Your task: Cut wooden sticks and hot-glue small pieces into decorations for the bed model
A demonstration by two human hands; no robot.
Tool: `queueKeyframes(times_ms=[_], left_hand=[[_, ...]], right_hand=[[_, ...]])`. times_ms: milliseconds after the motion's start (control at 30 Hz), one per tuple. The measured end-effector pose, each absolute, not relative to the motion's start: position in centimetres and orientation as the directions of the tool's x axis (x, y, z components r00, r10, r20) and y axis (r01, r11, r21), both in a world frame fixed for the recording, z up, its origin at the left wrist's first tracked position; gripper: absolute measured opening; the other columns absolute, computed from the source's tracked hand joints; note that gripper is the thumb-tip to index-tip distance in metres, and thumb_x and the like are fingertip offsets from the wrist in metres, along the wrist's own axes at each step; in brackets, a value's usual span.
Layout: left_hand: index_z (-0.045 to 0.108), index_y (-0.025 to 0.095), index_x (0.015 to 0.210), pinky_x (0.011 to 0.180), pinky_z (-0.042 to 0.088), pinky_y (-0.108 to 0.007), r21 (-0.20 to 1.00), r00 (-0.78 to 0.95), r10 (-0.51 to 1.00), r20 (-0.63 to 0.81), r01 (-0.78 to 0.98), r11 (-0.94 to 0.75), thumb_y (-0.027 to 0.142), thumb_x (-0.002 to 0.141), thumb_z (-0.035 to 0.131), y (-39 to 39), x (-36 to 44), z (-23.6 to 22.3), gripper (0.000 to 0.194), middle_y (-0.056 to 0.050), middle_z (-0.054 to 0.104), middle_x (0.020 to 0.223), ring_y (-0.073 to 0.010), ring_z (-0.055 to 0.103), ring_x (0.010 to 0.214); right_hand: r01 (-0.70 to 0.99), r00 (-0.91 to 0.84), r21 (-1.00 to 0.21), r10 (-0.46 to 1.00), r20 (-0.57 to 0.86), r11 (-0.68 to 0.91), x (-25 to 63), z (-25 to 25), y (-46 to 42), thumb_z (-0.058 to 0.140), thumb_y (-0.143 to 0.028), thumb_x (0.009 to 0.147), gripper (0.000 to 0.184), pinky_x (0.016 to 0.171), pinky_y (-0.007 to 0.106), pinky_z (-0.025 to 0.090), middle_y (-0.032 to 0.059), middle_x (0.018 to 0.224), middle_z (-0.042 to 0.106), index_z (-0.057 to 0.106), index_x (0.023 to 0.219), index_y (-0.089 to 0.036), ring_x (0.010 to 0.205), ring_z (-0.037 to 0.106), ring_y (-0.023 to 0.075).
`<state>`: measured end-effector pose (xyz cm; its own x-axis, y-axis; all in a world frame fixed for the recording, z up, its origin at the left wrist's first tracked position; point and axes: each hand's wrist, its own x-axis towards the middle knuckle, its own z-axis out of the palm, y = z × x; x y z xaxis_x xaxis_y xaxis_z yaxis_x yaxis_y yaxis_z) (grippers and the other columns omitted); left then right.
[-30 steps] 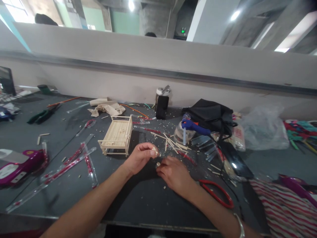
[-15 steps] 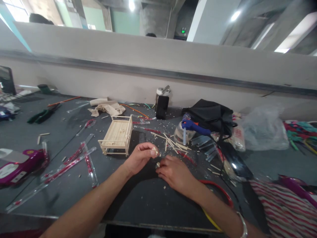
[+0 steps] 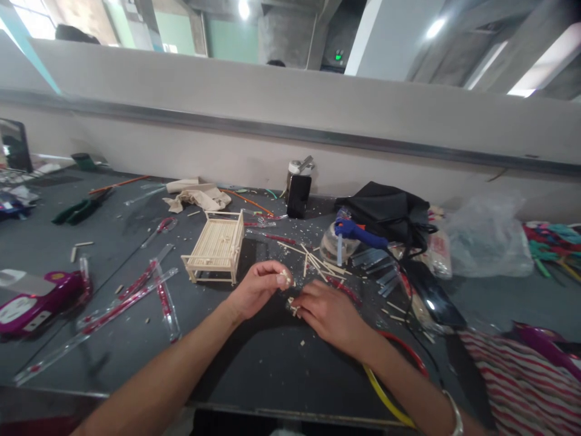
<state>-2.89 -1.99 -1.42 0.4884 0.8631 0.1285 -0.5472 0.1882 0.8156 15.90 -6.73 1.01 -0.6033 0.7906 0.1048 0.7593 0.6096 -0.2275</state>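
My left hand (image 3: 261, 289) is pinched closed on small pale wood pieces (image 3: 285, 276) at its fingertips, just above the table. Close by on the right, my right hand (image 3: 329, 313) has its fingers bent down to the tabletop, beside a few more wood bits (image 3: 292, 304). Whether those bits are gripped or only touched, I cannot tell. To the left of my hands stands a small bed-like frame (image 3: 215, 245) of thin wooden sticks, upright, with railed ends. Loose wooden sticks (image 3: 318, 263) lie scattered beyond my right hand.
A blue glue gun (image 3: 358, 232) rests on a clear round container (image 3: 333, 248). A phone (image 3: 298, 197) leans upright at the back. Red-and-clear plastic wrappers (image 3: 131, 290) and a purple power strip (image 3: 40, 300) lie left. A black bag (image 3: 385, 209), another phone (image 3: 433, 297) and striped cloth (image 3: 503, 381) occupy the right.
My right hand has shifted slightly right, and more of the wood bits by its fingertips now show. My left hand keeps its pinch in nearly the same place.
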Motion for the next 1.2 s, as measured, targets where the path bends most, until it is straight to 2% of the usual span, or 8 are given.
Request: queueKeyframes(times_ms=[233,367,500,600,667,733,833,1200], left_hand=[[0.07,0.015,0.066,0.071,0.037,-0.028,0.818,0.492,0.861,0.13,-0.544,0.188,0.023,0.066,0.078,-2.0,-2.9,-1.3,0.012,-0.001,0.06,0.063,-0.0122,0.05,0.065],[0.069,0.015,0.066,0.069,0.036,-0.027,0.816,0.488,0.864,0.124,-0.546,0.191,0.023,0.066,0.078,-2.1,-2.9,-1.2,0.012,-0.001,0.059,0.062,-0.0124,0.05,0.065],[0.069,0.014,0.066,0.068,0.036,-0.027,0.807,0.485,0.866,0.118,-0.556,0.201,0.022,0.065,0.078,-2.1,-2.9,-1.2,0.012,0.0,0.059,0.061,-0.0119,0.049,0.063],[0.07,0.014,0.066,0.069,0.037,-0.028,0.807,0.495,0.863,0.102,-0.548,0.219,0.023,0.064,0.079,-2.1,-2.9,-1.2,0.013,-0.001,0.06,0.061,-0.0124,0.05,0.064],[0.07,0.014,0.066,0.071,0.038,-0.028,0.812,0.502,0.86,0.093,-0.538,0.226,0.023,0.064,0.079,-2.1,-2.9,-1.3,0.012,-0.001,0.061,0.061,-0.0129,0.052,0.065],[0.071,0.015,0.067,0.073,0.038,-0.029,0.814,0.503,0.86,0.085,-0.532,0.231,0.021,0.064,0.079,-2.0,-2.9,-1.4,0.011,-0.001,0.061,0.061,-0.0129,0.053,0.066],[0.072,0.015,0.068,0.073,0.038,-0.028,0.818,0.51,0.858,0.069,-0.521,0.243,0.02,0.064,0.079,-2.0,-2.9,-1.6,0.01,0.0,0.061,0.061,-0.0124,0.053,0.066],[0.072,0.015,0.067,0.064,0.037,-0.025,0.824,0.506,0.863,0.012,-0.494,0.278,0.023,0.059,0.084,-2.2,-2.8,-1.5,0.017,0.001,0.061,0.058,-0.0094,0.05,0.058]], right_hand=[[0.722,-0.683,-0.148,0.73,0.002,0.676,14.8,1.4,-6.5,0.054,-0.018,0.092,0.021,0.073,0.032,0.044,0.0067,0.087,0.07,0.073,0.085,-0.02,0.087,0.058,0.0221],[0.71,-0.694,-0.169,0.72,-0.001,0.683,14.1,1.3,-6.3,0.056,-0.013,0.088,0.02,0.074,0.033,0.045,0.0098,0.085,0.071,0.07,0.074,-0.017,0.085,0.06,0.0223],[0.744,-0.629,-0.24,0.775,0.062,0.623,14.6,1.8,-6.1,0.059,-0.012,0.084,0.012,0.072,0.029,0.047,0.0058,0.081,0.07,0.069,0.08,-0.017,0.08,0.062,0.0187],[0.716,-0.402,-0.556,0.9,0.168,0.423,15.3,2.8,-6.0,0.058,-0.018,0.086,0.009,0.064,0.023,0.047,-0.0001,0.075,0.068,0.067,0.083,-0.019,0.069,0.06,0.0134],[0.516,-0.196,-0.815,0.962,0.188,0.264,15.4,3.6,-6.0,0.061,-0.026,0.086,0.01,0.06,0.022,0.046,-0.0022,0.071,0.067,0.067,0.082,-0.019,0.063,0.059,0.0122],[0.314,-0.078,-0.927,0.979,0.189,0.204,15.1,4.1,-6.1,0.064,-0.032,0.083,0.013,0.06,0.023,0.046,-0.0023,0.072,0.068,0.068,0.08,-0.02,0.065,0.059,0.0128],[0.229,-0.041,-0.945,0.972,0.231,0.234,14.1,4.4,-6.2,0.065,-0.032,0.082,0.012,0.065,0.024,0.047,-0.0016,0.074,0.069,0.069,0.079,-0.02,0.069,0.061,0.0139],[0.29,-0.061,-0.907,0.952,0.299,0.304,12.9,3.7,-6.2,0.064,-0.031,0.085,0.013,0.064,0.024,0.047,-0.0008,0.074,0.068,0.069,0.079,-0.02,0.068,0.061,0.0142]])
